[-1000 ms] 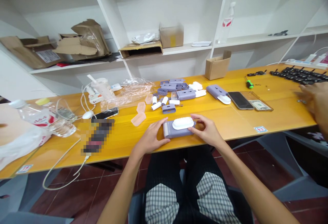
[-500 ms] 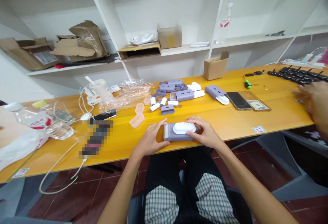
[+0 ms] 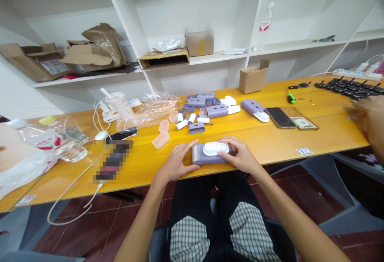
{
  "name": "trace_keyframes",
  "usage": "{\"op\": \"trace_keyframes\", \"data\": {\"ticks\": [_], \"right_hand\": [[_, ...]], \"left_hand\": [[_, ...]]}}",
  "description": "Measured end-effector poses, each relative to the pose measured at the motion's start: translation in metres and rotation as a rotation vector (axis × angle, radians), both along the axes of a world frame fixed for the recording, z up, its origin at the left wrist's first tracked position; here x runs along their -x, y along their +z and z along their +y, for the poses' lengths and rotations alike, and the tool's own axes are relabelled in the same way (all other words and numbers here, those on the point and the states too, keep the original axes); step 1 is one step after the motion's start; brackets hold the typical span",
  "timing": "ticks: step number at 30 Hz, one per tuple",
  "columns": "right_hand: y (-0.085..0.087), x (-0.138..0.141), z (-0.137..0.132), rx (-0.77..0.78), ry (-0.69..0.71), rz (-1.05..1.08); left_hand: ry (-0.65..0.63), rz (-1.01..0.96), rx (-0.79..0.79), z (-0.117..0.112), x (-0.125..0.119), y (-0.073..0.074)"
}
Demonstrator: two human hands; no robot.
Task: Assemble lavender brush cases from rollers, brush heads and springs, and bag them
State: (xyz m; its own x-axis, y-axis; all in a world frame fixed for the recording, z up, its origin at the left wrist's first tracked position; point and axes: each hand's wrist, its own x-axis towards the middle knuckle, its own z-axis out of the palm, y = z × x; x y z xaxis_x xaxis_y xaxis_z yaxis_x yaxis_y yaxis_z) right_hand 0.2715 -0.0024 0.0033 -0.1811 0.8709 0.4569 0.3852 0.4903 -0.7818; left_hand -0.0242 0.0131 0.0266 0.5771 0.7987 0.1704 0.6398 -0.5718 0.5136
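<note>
A purple-grey oblong brush casing (image 3: 207, 159) lies at the table's front edge, long side across me. On it sits a white oval brush head (image 3: 214, 149) with short bristles facing up. My right hand (image 3: 240, 154) grips the casing's right end, its thumb resting against the white head. Around the left end curves my left hand (image 3: 178, 162), fingertips at the far corner and thumb at the near one. Beyond them are several purple casings (image 3: 217, 111), white cylinders (image 3: 182, 124), white brush parts (image 3: 234, 109) and translucent peach-coloured covers (image 3: 161, 140).
Another casing (image 3: 251, 106) with a white part lies near a phone (image 3: 281, 117) and a clear case (image 3: 303, 123) holding a banknote. A green screwdriver (image 3: 291, 98) is farther back. Bottles (image 3: 37, 138) and cables stand left. At right, another person's hand (image 3: 370, 118) is near black parts (image 3: 348, 88).
The view has shifted very slightly. Both my hands and the brush stay in place; the other person's blurred hand at right has moved a little.
</note>
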Motion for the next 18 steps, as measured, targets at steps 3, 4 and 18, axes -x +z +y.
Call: {"op": "trace_keyframes", "data": {"ticks": [3, 4, 18], "right_hand": [[-0.001, 0.001, 0.000, 0.005, -0.010, -0.011], [-0.001, 0.001, 0.000, 0.001, -0.008, -0.016], [-0.007, -0.009, 0.004, 0.000, 0.050, 0.092]], "left_hand": [[-0.016, 0.001, -0.002, 0.000, 0.001, 0.000], [-0.018, 0.002, -0.001, 0.000, 0.001, 0.001], [0.017, -0.003, 0.022, 0.000, -0.001, 0.000]]}}
